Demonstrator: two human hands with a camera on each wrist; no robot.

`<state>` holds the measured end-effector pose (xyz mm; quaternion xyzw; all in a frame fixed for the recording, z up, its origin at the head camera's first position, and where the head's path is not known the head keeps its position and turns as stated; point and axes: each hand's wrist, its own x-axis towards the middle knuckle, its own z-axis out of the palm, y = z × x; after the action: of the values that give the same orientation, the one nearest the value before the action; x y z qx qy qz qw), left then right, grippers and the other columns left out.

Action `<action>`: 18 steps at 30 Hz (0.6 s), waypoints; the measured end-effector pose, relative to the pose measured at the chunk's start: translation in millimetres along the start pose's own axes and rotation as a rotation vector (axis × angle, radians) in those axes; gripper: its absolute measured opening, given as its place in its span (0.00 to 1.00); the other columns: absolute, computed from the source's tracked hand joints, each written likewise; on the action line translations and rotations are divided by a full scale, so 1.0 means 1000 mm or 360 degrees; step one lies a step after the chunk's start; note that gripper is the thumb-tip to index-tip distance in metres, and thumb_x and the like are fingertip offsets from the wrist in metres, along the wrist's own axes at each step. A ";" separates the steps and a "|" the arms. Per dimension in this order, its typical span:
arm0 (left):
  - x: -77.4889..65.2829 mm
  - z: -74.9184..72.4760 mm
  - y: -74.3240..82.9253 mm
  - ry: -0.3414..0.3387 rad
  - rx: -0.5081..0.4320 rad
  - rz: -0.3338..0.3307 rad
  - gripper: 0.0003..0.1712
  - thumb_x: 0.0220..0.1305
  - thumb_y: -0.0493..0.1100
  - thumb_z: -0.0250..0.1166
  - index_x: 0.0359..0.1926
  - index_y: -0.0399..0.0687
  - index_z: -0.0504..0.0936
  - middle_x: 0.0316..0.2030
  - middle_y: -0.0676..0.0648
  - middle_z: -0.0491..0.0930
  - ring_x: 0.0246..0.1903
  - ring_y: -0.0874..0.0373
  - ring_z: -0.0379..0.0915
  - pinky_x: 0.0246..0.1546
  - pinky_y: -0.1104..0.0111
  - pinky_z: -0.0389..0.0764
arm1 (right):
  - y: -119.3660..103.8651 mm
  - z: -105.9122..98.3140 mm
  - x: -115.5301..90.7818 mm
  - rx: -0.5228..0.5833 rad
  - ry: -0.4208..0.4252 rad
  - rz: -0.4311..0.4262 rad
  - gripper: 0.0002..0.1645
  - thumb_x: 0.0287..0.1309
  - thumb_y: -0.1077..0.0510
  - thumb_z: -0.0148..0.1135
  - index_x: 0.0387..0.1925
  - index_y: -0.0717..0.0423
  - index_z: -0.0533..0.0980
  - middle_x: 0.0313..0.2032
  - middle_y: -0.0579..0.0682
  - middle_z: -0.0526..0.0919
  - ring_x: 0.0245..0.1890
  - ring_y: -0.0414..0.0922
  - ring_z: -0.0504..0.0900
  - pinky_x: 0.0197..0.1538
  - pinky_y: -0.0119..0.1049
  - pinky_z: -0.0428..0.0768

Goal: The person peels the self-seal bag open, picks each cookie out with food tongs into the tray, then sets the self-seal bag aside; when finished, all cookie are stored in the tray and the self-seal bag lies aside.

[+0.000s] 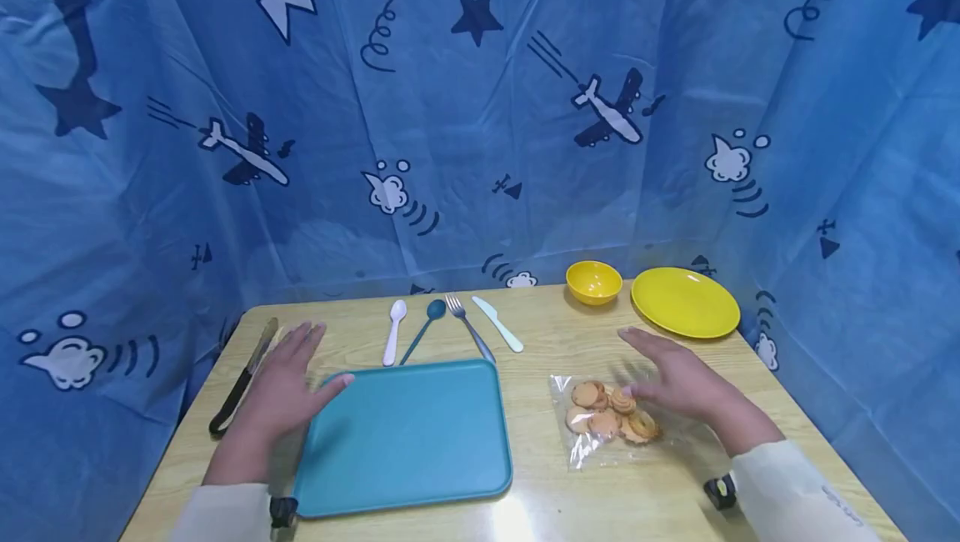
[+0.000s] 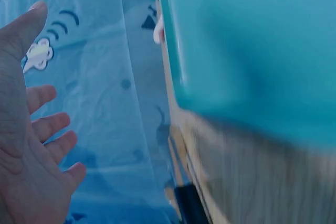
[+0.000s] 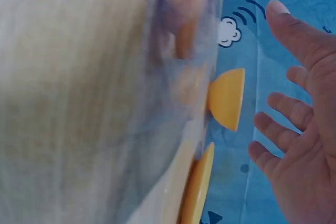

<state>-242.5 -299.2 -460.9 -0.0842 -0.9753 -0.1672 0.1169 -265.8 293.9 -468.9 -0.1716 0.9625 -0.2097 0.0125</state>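
My left hand [image 1: 283, 392] hovers over the left edge of a teal tray [image 1: 408, 434], fingers spread and nothing in it. Left of that hand lies a tongs-like utensil with a black handle [image 1: 238, 392]. My right hand [image 1: 678, 379] is above the right part of a clear plastic bag of cookies [image 1: 603, 421], its fingers extended and holding nothing. In the left wrist view the left hand [image 2: 37, 135] shows its palm beside the tray. The right wrist view has the right hand [image 3: 304, 124] with fingers apart, next to the yellow bowl [image 3: 227, 99].
Behind the tray lie a pale lilac spoon [image 1: 394, 332], a dark teal spoon [image 1: 424, 329], a fork [image 1: 471, 329] and a pale mint knife [image 1: 498, 324]. A yellow plate [image 1: 686, 302] is at the back right corner. Blue printed cloth [image 1: 465, 108] hangs around the wooden table [image 1: 536, 475].
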 end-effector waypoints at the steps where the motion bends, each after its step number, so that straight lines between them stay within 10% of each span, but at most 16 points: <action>1: 0.000 0.003 0.003 -0.0012 -0.0013 0.0002 0.57 0.65 0.74 0.60 0.81 0.46 0.52 0.79 0.33 0.49 0.77 0.30 0.44 0.69 0.30 0.52 | 0.000 0.002 -0.001 0.0017 -0.0023 0.0012 0.55 0.57 0.41 0.74 0.80 0.40 0.57 0.78 0.57 0.59 0.76 0.66 0.59 0.72 0.68 0.60; 18: 0.007 0.042 0.092 -0.0209 -0.0302 0.0108 0.53 0.64 0.75 0.60 0.81 0.58 0.55 0.80 0.43 0.52 0.77 0.37 0.53 0.68 0.36 0.65 | 0.011 0.031 -0.011 0.0253 -0.0179 -0.0016 0.53 0.49 0.41 0.78 0.75 0.46 0.66 0.72 0.53 0.71 0.73 0.61 0.66 0.74 0.63 0.62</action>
<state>-238.8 -198.3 -469.7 -0.1385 -0.9573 -0.2489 0.0499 -255.9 294.2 -502.4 -0.1865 0.9398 -0.2754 0.0789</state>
